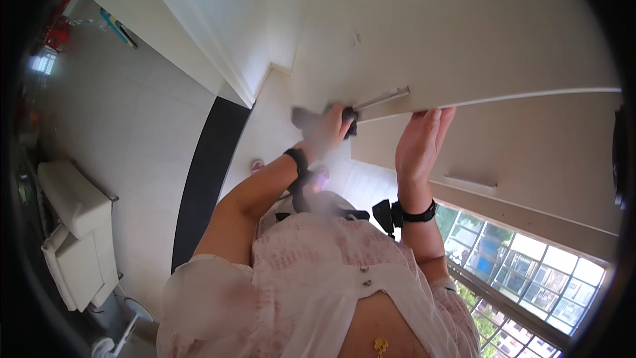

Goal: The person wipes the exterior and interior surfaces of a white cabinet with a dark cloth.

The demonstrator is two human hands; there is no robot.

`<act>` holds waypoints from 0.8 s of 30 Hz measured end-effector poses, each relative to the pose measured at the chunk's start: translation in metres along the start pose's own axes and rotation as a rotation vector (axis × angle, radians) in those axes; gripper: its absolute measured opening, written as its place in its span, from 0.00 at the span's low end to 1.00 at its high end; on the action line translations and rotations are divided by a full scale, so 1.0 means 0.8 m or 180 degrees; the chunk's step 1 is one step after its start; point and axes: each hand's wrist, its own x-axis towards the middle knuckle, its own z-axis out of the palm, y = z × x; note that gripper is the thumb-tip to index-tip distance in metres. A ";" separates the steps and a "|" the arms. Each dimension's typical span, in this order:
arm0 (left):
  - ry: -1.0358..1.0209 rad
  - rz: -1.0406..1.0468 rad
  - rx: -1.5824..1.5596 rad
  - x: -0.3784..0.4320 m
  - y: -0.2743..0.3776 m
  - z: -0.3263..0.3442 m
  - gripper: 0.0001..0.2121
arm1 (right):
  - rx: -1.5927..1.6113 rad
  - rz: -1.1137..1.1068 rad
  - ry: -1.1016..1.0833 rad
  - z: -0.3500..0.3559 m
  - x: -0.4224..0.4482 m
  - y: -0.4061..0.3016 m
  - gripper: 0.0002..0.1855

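Observation:
My left hand [330, 127] is closed on a dark cloth [352, 124], beside the lower end of a metal bar handle [382, 98] on a pale cabinet door [447, 40]. Part of the hand and cloth is blurred. To its right, my right hand [420, 144] is raised with its fingers straight and its fingertips at the door's lower edge. Nothing shows in that palm. Each wrist wears a black strap, and a black device sits by the right one.
Below the edge is another pale panel [526, 159] with a bar handle [469, 181]. A barred window [521, 268] lies lower right. A dark floor strip [203, 169] crosses the left, near a white padded seat [82, 238]. A pale wall end [198, 35] stands upper left.

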 end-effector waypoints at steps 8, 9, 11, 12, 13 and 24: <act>0.0964 -0.0689 -0.1546 0.051 0.086 -0.053 0.16 | 0.0158 0.0274 0.0068 -0.009 0.001 0.012 0.27; 0.1025 -0.0304 -0.1668 0.063 0.111 -0.070 0.14 | 0.0169 0.0261 0.0039 -0.007 0.002 0.012 0.27; 0.1056 0.0857 -0.1606 0.090 0.156 -0.090 0.17 | 0.0030 0.0193 0.0066 -0.004 0.005 0.013 0.27; 0.0951 0.0995 -0.1656 0.102 0.187 -0.097 0.19 | 0.0038 0.0173 0.0043 -0.007 0.005 0.015 0.27; 0.0870 0.1136 -0.1694 0.111 0.209 -0.102 0.21 | 0.0048 0.0272 0.0076 -0.010 0.002 0.016 0.26; 0.0799 -0.0589 -0.0822 0.173 -0.006 -0.028 0.24 | -0.0227 -0.0037 0.0418 -0.008 0.008 0.024 0.31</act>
